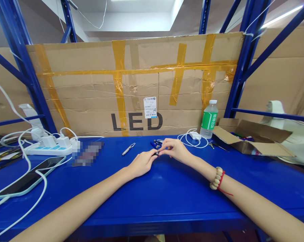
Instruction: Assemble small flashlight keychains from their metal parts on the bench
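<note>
Left hand, right hand: pinching 1 small dark piece, mostly finger-hidden | left of bottle: 1 silver tool

Item: small dark piece, shiny spots | State: pinched between left hand and right hand, mostly covered | Pose: indiscernible | Location: over blue worktop, contact unclear

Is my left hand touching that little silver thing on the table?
Apart: the head view shows blue tabletop between the left hand and the silver thing.
</note>
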`<state>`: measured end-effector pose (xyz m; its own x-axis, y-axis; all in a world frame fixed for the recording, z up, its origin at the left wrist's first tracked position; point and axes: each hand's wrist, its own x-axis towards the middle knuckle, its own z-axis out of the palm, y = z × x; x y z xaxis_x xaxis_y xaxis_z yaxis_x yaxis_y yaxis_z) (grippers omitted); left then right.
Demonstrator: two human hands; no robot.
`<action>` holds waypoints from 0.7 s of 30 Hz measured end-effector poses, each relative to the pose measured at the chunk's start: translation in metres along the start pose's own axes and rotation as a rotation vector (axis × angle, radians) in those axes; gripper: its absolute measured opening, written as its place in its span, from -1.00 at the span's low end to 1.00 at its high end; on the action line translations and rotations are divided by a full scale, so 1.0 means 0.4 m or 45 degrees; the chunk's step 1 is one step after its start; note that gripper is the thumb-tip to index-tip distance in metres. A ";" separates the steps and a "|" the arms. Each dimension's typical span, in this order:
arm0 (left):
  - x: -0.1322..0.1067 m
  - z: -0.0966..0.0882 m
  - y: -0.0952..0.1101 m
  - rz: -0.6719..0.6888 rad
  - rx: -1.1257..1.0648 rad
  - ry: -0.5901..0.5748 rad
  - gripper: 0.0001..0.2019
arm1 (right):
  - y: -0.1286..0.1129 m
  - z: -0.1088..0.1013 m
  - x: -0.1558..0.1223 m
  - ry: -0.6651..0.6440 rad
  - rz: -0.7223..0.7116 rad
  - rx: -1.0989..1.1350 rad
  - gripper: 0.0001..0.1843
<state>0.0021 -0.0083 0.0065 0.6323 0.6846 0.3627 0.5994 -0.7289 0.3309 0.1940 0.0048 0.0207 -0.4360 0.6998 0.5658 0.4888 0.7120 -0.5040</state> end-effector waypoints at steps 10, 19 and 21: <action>-0.001 0.000 -0.002 0.023 0.030 -0.001 -0.79 | -0.004 -0.005 -0.001 -0.004 -0.001 0.015 -0.79; 0.001 0.001 -0.005 0.007 0.045 0.010 -0.79 | 0.008 0.003 -0.003 0.008 0.003 -0.003 -0.83; 0.002 0.001 -0.005 0.001 0.048 0.015 -0.78 | 0.011 0.006 -0.004 0.015 0.007 -0.005 -0.84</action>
<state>0.0016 -0.0063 0.0060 0.6269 0.6840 0.3732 0.6174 -0.7282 0.2976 0.1952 0.0068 0.0162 -0.4243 0.7029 0.5709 0.4939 0.7081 -0.5047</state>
